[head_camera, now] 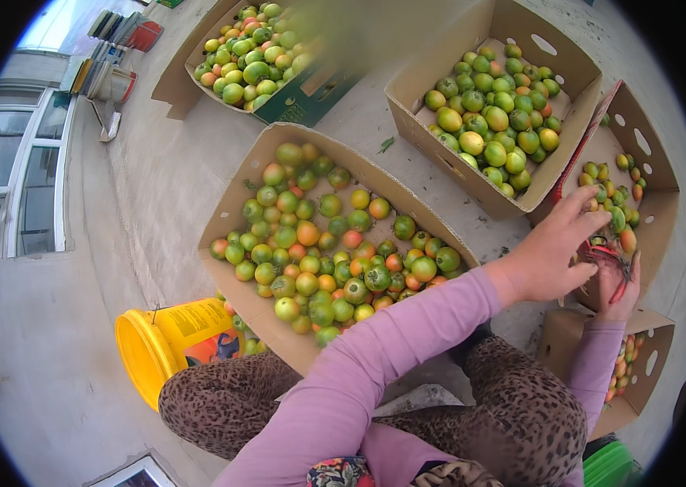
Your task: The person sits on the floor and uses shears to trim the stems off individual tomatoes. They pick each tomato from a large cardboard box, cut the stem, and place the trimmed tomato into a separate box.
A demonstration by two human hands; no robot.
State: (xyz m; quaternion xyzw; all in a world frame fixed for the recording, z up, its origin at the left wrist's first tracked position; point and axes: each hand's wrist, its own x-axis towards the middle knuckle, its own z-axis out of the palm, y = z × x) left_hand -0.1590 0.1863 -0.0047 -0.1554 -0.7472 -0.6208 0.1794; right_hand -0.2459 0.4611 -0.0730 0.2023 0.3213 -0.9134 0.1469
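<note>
My left hand (546, 246) reaches across to the right, over the near end of a cardboard box (662, 213) of small tomatoes (603, 187). Its fingers are spread, and nothing shows between them. Just below, my right hand (613, 304) is turned palm up and holds small red-handled snips (623, 286). A reddish oval tomato (627, 240) appears right beside the fingertips; whether it touches them is unclear. In front of me, beneath my left forearm, a large open cardboard box (230, 243) holds many green and orange tomatoes (307, 232).
Another box (458, 173) of greenish tomatoes stands ahead, and a green-sided box (294, 97) farther left. A yellow bucket (145, 359) lies tipped by my knee. At right are a low box (653, 389) of redder tomatoes and a green container (610, 465). Stacked buckets (111, 82) line the wall.
</note>
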